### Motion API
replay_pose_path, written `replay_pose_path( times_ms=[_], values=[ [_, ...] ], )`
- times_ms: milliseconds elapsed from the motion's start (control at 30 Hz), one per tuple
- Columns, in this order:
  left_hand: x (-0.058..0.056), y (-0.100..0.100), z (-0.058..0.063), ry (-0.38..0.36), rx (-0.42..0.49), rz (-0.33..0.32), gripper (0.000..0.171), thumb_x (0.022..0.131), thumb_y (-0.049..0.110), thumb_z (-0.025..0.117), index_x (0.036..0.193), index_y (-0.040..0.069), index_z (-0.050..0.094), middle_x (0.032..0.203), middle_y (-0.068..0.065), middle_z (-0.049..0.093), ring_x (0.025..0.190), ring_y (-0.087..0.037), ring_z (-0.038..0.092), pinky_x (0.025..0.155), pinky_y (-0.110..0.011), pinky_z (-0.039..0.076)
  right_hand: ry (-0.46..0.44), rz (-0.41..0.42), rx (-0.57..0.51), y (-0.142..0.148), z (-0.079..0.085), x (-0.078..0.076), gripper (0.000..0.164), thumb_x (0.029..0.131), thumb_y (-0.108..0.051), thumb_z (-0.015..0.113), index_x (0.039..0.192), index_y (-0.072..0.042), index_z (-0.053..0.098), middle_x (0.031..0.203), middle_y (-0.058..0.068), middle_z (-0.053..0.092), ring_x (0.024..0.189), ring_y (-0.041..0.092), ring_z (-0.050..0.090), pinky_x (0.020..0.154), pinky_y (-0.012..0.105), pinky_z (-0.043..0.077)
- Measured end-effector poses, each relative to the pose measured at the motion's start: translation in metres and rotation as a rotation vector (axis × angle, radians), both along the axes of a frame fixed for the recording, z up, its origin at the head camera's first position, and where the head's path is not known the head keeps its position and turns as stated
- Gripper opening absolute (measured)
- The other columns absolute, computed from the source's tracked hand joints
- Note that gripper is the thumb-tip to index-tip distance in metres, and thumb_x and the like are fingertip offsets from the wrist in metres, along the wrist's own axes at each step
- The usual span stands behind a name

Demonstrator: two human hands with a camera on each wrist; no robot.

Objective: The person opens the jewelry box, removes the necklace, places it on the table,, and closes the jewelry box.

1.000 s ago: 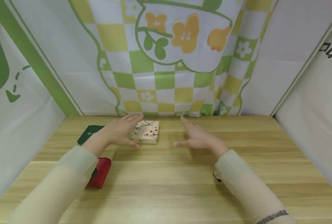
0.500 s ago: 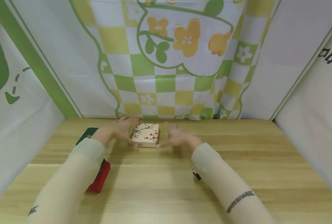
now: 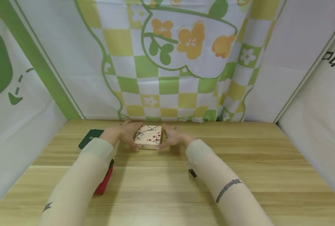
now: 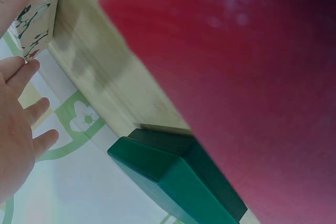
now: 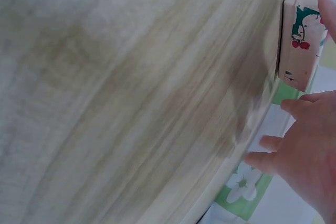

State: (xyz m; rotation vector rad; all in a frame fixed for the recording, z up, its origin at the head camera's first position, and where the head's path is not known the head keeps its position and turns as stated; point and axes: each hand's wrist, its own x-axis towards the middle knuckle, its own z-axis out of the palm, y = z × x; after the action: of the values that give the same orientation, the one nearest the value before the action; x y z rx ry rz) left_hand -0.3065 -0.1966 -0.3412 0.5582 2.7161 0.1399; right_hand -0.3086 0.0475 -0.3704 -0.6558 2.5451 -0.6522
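Note:
A small cream box [image 3: 148,137] printed with red blossoms and dark branches lies near the far edge of the table. My left hand [image 3: 127,134] holds its left side, thumb at the front corner and fingertips at the back one. On the right side, my right hand [image 3: 173,137] grips it the same way, thumb at the front corner. Both wrist views show the outer fingers of each hand spread off the box. A dark green box [image 3: 91,137] is just left of my left hand, and a red box [image 3: 103,183] is partly hidden under my left forearm.
The wooden table [image 3: 167,188] ends at a checkered green, yellow and white curtain [image 3: 168,84]. White cloth walls stand on both sides. In the left wrist view the red box [image 4: 220,77] looms close, with the green box [image 4: 173,171] behind it.
My right hand has moved left to the cream box, and my left hand has drawn in against its left side. The cream box stays in its place on the table.

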Motion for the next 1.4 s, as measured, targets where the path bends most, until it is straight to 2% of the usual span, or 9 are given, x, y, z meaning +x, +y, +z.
replay_pose_path(
  times_ms=[133, 267, 433, 600, 700, 800, 967, 1200, 1400],
  values=[
    [0.000, 0.004, 0.001, -0.011, -0.016, 0.013, 0.121, 0.071, 0.045, 0.086, 0.159, 0.009, 0.011, 0.165, -0.019, 0.017, 0.150, -0.051, 0.005, 0.115, -0.071, 0.010, 0.009, 0.001, 0.022, -0.004, -0.002, -0.002, 0.123, 0.079, -0.049, 0.080, 0.159, -0.006, -0.004, 0.167, 0.010, 0.001, 0.153, 0.040, -0.007, 0.121, 0.056, -0.010],
    [0.001, 0.008, 0.001, -0.020, -0.045, 0.027, 0.119, 0.072, 0.040, 0.087, 0.160, 0.011, 0.012, 0.165, -0.019, 0.015, 0.150, -0.050, 0.008, 0.116, -0.069, 0.012, 0.022, -0.041, 0.039, -0.008, -0.005, -0.002, 0.127, 0.075, -0.047, 0.084, 0.159, -0.009, -0.003, 0.168, 0.008, 0.003, 0.152, 0.046, -0.007, 0.120, 0.062, -0.003],
    [0.002, 0.009, -0.004, -0.076, -0.019, 0.083, 0.119, 0.070, 0.035, 0.089, 0.159, 0.013, 0.013, 0.165, -0.019, 0.016, 0.150, -0.047, 0.013, 0.116, -0.068, 0.016, 0.044, -0.093, 0.066, -0.013, -0.010, 0.002, 0.124, 0.073, -0.044, 0.086, 0.160, -0.013, 0.004, 0.167, 0.010, 0.012, 0.152, 0.043, 0.002, 0.119, 0.065, 0.007],
    [0.002, 0.009, -0.011, -0.180, 0.060, 0.114, 0.118, 0.071, 0.026, 0.088, 0.157, 0.009, 0.010, 0.161, -0.024, 0.023, 0.147, -0.045, 0.025, 0.117, -0.061, 0.024, 0.024, -0.088, 0.033, -0.014, -0.014, 0.009, 0.121, 0.072, -0.040, 0.088, 0.157, -0.010, 0.009, 0.163, 0.019, 0.018, 0.150, 0.042, 0.008, 0.119, 0.063, 0.015],
    [0.006, 0.012, -0.005, -0.195, 0.120, 0.091, 0.117, 0.071, 0.020, 0.086, 0.157, 0.006, 0.008, 0.159, -0.027, 0.024, 0.145, -0.046, 0.029, 0.117, -0.060, 0.025, 0.023, -0.105, -0.019, -0.009, -0.014, 0.010, 0.120, 0.070, -0.037, 0.090, 0.156, -0.010, 0.011, 0.161, 0.021, 0.020, 0.149, 0.043, 0.009, 0.119, 0.062, 0.016],
    [0.003, 0.013, -0.003, -0.202, 0.163, 0.078, 0.118, 0.069, 0.016, 0.084, 0.156, 0.007, 0.006, 0.159, -0.028, 0.024, 0.144, -0.045, 0.030, 0.117, -0.060, 0.024, 0.008, -0.129, -0.076, -0.003, -0.013, 0.010, 0.119, 0.069, -0.034, 0.090, 0.156, -0.011, 0.012, 0.160, 0.021, 0.021, 0.149, 0.042, 0.008, 0.119, 0.062, 0.016],
    [0.002, 0.013, 0.001, -0.253, 0.266, 0.066, 0.117, 0.069, 0.010, 0.081, 0.155, 0.008, 0.003, 0.157, -0.028, 0.021, 0.143, -0.044, 0.029, 0.118, -0.060, 0.022, -0.028, -0.164, -0.181, 0.006, -0.011, 0.011, 0.120, 0.068, -0.026, 0.090, 0.157, -0.012, 0.012, 0.159, 0.022, 0.023, 0.149, 0.039, 0.008, 0.120, 0.062, 0.014],
    [0.010, 0.013, 0.010, -0.308, 0.391, 0.047, 0.116, 0.069, 0.009, 0.078, 0.154, 0.009, 0.000, 0.156, -0.029, 0.015, 0.143, -0.044, 0.024, 0.117, -0.061, 0.022, 0.019, -0.153, -0.242, 0.016, -0.007, 0.019, 0.120, 0.067, -0.029, 0.091, 0.158, -0.016, 0.013, 0.150, 0.014, 0.044, 0.151, 0.037, 0.003, 0.120, 0.063, 0.011],
    [0.022, 0.022, 0.023, -0.344, 0.464, 0.064, 0.120, 0.074, 0.009, 0.076, 0.156, 0.011, -0.011, 0.161, -0.028, 0.000, 0.149, -0.043, 0.011, 0.119, -0.061, 0.015, 0.073, -0.137, -0.295, 0.029, 0.005, 0.027, 0.117, 0.066, -0.026, 0.091, 0.157, -0.017, 0.017, 0.153, 0.011, 0.034, 0.149, 0.036, 0.002, 0.119, 0.064, 0.012]
  ],
)
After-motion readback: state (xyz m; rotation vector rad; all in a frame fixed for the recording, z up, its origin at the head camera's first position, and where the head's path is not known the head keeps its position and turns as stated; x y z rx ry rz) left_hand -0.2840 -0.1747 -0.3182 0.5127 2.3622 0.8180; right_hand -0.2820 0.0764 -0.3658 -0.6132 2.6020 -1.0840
